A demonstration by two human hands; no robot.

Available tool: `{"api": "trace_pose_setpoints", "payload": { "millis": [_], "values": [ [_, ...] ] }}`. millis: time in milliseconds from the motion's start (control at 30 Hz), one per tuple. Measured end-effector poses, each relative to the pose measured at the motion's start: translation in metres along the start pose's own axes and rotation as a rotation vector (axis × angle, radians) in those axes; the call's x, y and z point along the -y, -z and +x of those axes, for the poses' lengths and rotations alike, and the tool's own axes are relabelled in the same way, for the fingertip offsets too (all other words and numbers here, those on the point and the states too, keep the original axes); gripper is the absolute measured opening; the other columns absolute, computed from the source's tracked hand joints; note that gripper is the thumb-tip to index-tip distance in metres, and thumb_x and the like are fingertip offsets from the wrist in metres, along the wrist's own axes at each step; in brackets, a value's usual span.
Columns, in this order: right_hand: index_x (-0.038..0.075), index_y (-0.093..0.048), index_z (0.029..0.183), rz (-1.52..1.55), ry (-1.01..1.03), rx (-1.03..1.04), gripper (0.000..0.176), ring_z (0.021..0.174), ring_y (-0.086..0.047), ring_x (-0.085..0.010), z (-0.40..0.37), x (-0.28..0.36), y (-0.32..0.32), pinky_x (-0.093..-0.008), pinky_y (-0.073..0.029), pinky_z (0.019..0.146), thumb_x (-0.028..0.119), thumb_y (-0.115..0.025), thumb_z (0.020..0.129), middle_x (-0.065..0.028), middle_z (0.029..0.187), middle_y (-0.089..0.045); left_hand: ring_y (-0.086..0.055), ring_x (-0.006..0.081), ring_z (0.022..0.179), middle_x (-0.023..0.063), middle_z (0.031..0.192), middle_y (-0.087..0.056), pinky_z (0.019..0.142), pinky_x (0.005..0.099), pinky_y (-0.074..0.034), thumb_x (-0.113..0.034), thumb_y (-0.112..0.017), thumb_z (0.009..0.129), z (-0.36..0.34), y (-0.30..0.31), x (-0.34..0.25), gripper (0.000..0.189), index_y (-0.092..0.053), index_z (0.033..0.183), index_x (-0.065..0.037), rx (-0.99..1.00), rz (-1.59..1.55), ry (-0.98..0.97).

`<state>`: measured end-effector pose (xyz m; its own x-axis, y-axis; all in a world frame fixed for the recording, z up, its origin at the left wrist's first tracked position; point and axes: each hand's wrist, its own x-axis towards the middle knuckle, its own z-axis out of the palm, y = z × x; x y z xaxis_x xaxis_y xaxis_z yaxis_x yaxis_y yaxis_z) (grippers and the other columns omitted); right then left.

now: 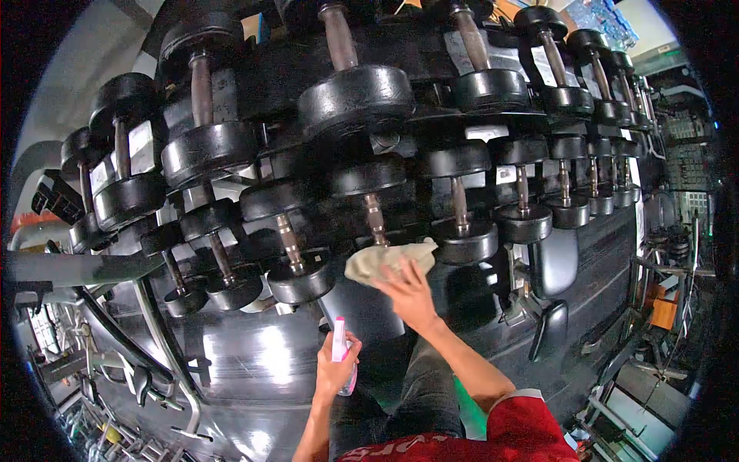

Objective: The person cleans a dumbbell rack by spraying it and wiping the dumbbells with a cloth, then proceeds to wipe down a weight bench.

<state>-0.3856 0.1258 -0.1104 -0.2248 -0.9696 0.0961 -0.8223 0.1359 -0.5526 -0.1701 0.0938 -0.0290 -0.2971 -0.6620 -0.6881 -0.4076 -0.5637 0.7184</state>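
My right hand [410, 295] lies over a beige cloth [385, 263], fingers spread, and presses it against the near end of a black dumbbell [375, 209] on the lower rack row. The cloth hides most of that near end. Lower and to the left, my left hand [336, 369] is wrapped round a spray bottle [339, 339] with a white and pink top. Part of the bottle's pinkish body shows below my fingers. On either side of the cloth are a dumbbell [299, 277] at left and another dumbbell [465, 240] at right.
An upper row of larger dumbbells [356, 96] runs above the lower one. A padded bench [554, 266] stands at right, close to the rack. Metal machine frames [158, 331] rise at left. The dark floor [254, 362] reflects light.
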Motion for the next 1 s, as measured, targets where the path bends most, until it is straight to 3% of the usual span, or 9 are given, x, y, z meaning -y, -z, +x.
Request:
{"api": "trace_pose_setpoints", "payload": {
  "millis": [167,367,500,633,733,767,900,967,1000],
  "values": [
    [0.014,-0.067,0.109,-0.414,0.57,0.324,0.031,0.132,-0.036,-0.0307,0.035,0.026,-0.036,-0.0506,-0.02,0.112,0.017,-0.052,0.082,-0.005,0.119,-0.061,-0.059,0.0106,0.062,0.0043,0.084,-0.062,0.055,0.0251,-0.05,-0.009,-0.066,0.085,-0.001,-0.006,-0.008,0.022,-0.055,0.101,-0.001,-0.002,0.017,0.006],
    [0.01,-0.068,0.11,-0.912,0.682,0.794,0.033,0.123,-0.047,-0.0262,0.053,0.05,-0.096,-0.0484,-0.016,0.114,0.021,-0.05,0.084,-0.0065,0.114,-0.064,-0.059,0.0111,0.06,0.0049,0.084,-0.062,0.054,0.0258,-0.05,-0.008,-0.065,0.084,-0.002,-0.011,0.001,0.021,-0.055,0.101,-0.001,-0.005,-0.009,-0.039],
    [0.01,-0.069,0.105,-0.845,0.614,0.728,0.03,0.124,-0.046,-0.0264,0.041,0.043,-0.077,-0.0446,-0.018,0.114,0.023,-0.051,0.084,-0.0059,0.115,-0.064,-0.059,0.0112,0.06,0.0043,0.083,-0.062,0.054,0.0257,-0.049,-0.008,-0.065,0.084,-0.004,-0.01,-0.006,0.019,-0.055,0.099,-0.002,-0.005,0.032,-0.007],
    [0.019,-0.064,0.105,-0.297,0.634,0.281,0.027,0.126,-0.044,-0.0235,0.021,-0.001,-0.021,-0.0368,-0.025,0.113,0.021,-0.053,0.08,0.0005,0.128,-0.054,-0.059,0.0106,0.059,0.0029,0.081,-0.061,0.054,0.0252,-0.049,-0.007,-0.065,0.084,-0.006,-0.008,-0.015,0.017,-0.055,0.096,-0.003,-0.012,0.119,0.01],
    [0.019,-0.061,0.111,-0.113,0.271,0.103,0.034,0.12,-0.049,-0.0245,-0.013,-0.032,0.012,-0.0344,-0.045,0.095,0.004,-0.055,0.081,-0.0014,0.124,-0.057,-0.059,0.0103,0.059,0.0026,0.08,-0.061,0.054,0.0251,-0.048,-0.008,-0.065,0.084,-0.006,-0.005,-0.019,0.017,-0.055,0.096,-0.003,-0.02,0.111,-0.021],
    [0.019,-0.061,0.111,-0.117,0.273,0.104,0.034,0.12,-0.049,-0.0245,-0.031,-0.036,0.001,-0.0344,-0.045,0.095,0.004,-0.055,0.081,-0.0014,0.124,-0.057,-0.059,0.0102,0.059,0.0027,0.08,-0.061,0.054,0.0251,-0.048,-0.008,-0.065,0.084,-0.006,-0.006,-0.021,0.017,-0.055,0.096,-0.003,-0.013,0.107,-0.028],
    [0.006,-0.05,0.12,0.57,-0.857,-0.207,0.024,0.093,-0.062,-0.0251,-0.067,-0.028,-0.03,-0.029,-0.048,0.075,0.006,-0.041,0.097,-0.0127,0.102,-0.063,-0.059,0.0098,0.06,0.003,0.081,-0.062,0.054,0.0249,-0.048,-0.008,-0.065,0.084,-0.005,-0.013,-0.015,0.017,-0.055,0.097,-0.003,0.018,0.065,-0.027],
    [0.011,-0.049,0.123,0.55,-0.833,-0.252,0.028,0.088,-0.061,-0.0202,-0.078,-0.055,-0.08,-0.0335,-0.049,0.07,0.007,-0.042,0.096,-0.008,0.097,-0.062,-0.06,0.0096,0.062,0.0034,0.082,-0.063,0.054,0.0249,-0.049,-0.007,-0.065,0.084,-0.008,-0.019,-0.011,0.018,-0.055,0.099,-0.003,0.033,0.012,-0.028],
    [0.013,-0.051,0.121,1.08,-1.075,-0.306,0.027,0.085,-0.06,-0.0193,-0.074,-0.067,-0.102,-0.0343,-0.049,0.07,0.007,-0.042,0.096,-0.0057,0.094,-0.062,-0.06,0.0098,0.062,0.0038,0.083,-0.064,0.054,0.0252,-0.049,-0.007,-0.065,0.084,-0.009,-0.022,-0.01,0.019,-0.055,0.1,-0.002,0.025,-0.002,-0.062]
  ]
}}
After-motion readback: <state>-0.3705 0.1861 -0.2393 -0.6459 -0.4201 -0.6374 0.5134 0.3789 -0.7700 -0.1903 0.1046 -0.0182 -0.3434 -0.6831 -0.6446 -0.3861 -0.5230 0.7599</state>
